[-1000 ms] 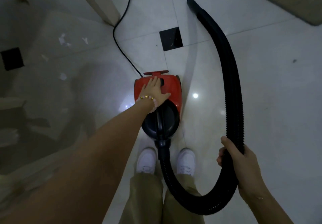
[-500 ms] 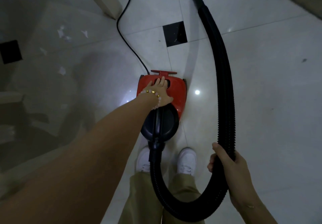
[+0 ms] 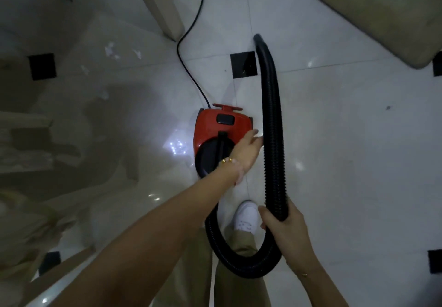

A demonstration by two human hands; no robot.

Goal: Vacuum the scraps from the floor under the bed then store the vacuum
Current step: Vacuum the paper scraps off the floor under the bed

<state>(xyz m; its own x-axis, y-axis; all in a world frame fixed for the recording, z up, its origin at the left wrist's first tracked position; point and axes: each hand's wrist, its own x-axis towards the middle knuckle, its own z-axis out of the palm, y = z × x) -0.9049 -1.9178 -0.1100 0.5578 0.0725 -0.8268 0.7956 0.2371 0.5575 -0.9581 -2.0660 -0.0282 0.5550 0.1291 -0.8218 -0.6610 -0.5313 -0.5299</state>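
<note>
A small red and black vacuum (image 3: pixel 215 128) sits on the pale tiled floor in front of my feet. Its black ribbed hose (image 3: pixel 272 120) loops from the front of the vacuum past my shoe and rises up the middle of the view, its open end near a black inset tile. My right hand (image 3: pixel 284 225) is wrapped around the hose low on the loop. My left hand (image 3: pixel 246 150) hovers over the vacuum's right side, fingers extended toward the hose, holding nothing. White paper scraps (image 3: pixel 112 52) lie on the shadowed floor at the upper left.
A black power cord (image 3: pixel 189 43) runs from the vacuum's back up past a beige furniture leg (image 3: pixel 165 5). A beige mat or mattress edge (image 3: pixel 373 17) fills the upper right. Dim furniture shapes crowd the left side. My white shoe (image 3: pixel 247 215) stands beside the hose loop.
My left hand has lifted off the vacuum's switch and moved right toward the hose. The view has shifted, and the hose now stands straighter and closer to the vacuum.
</note>
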